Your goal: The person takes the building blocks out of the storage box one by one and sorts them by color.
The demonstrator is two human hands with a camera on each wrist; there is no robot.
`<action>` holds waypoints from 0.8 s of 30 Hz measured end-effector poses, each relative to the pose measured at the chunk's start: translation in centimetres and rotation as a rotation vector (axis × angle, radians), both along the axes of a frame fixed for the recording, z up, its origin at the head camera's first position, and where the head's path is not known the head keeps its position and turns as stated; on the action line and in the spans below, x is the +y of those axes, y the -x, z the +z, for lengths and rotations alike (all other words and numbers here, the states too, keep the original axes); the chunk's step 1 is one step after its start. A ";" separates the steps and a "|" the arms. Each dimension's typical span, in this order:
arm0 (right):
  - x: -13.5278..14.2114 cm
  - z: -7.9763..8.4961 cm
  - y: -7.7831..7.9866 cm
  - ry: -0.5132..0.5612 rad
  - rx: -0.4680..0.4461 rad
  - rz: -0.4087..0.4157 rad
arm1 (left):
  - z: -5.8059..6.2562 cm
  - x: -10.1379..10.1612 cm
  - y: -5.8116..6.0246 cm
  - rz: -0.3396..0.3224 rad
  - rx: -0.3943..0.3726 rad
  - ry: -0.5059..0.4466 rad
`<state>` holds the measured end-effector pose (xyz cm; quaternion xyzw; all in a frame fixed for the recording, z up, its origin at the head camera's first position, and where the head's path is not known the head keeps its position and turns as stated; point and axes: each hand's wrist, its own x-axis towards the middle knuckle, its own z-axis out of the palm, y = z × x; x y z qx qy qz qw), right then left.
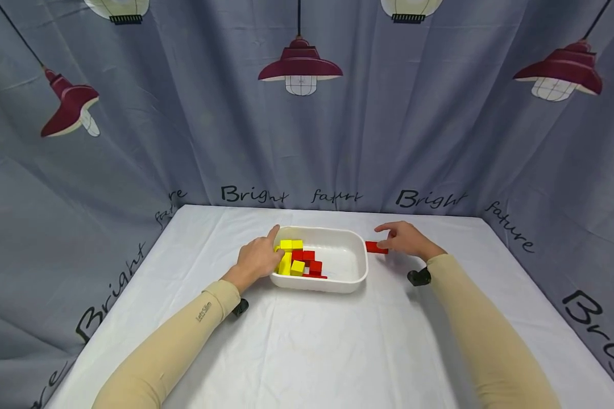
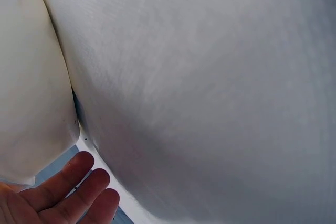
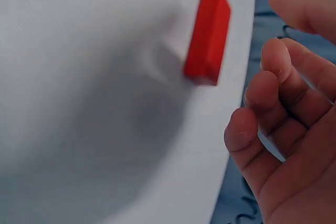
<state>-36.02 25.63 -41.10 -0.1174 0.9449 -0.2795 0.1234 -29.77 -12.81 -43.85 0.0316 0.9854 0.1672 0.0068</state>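
A white rectangular tray (image 1: 332, 287) lies on the table, with yellow blocks (image 1: 285, 264) and red blocks (image 1: 315, 267) gathered in its left part. My left hand (image 1: 256, 259) holds the tray's left end, thumb over the rim and the other fingers outside. In the left wrist view, those fingers (image 2: 79, 199) lie beside the pale outer wall (image 2: 37, 87). Just right of the tray, a long red block (image 1: 372, 247) rests on the cloth. My right hand (image 1: 410, 241) hovers by it; the right wrist view shows loosely bent fingers (image 3: 262, 92) apart from the block (image 3: 208, 38).
A white cloth (image 1: 332, 346) covers the table. Behind and at the sides hangs a grey-blue curtain (image 1: 307, 142) printed with red lamps and lettering. Dark wrist devices (image 1: 419, 277) sit under both wrists.
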 end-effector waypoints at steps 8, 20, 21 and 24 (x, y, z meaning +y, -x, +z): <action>-1.4 1.5 0.1 -0.016 0.036 0.048 | 0.0 -0.1 0.2 -0.009 0.007 0.006; -1.0 0.2 0.7 -0.073 -0.033 0.027 | 0.2 -0.1 0.2 0.002 -0.012 0.005; -0.9 -0.1 0.7 -0.074 -0.035 0.025 | 0.2 0.0 0.2 0.004 -0.015 0.005; -0.8 -0.8 1.0 -0.075 -0.046 -0.004 | 0.2 0.0 0.1 0.012 -0.018 0.007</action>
